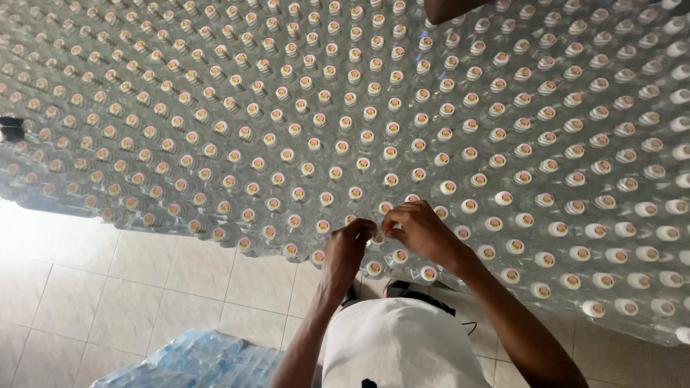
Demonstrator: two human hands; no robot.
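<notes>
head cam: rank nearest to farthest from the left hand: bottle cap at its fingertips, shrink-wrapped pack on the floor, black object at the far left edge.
From the left hand:
1. Bottle cap, at the fingertips, between both hands.
2. Shrink-wrapped pack, on the tiled floor, lower left.
3. Black object, far left edge among the bottles.

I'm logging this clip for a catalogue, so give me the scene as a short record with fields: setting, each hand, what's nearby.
setting: large field of clear plastic bottles with white caps, standing packed together on a pale tiled floor
left hand: left hand pinching at one bottle cap near the front edge
right hand: right hand on the same cap, fingertips meeting the left's
grip: both closed on the cap
nearby: shrink-wrapped pack of clear bottles on the floor, lower left
</notes>
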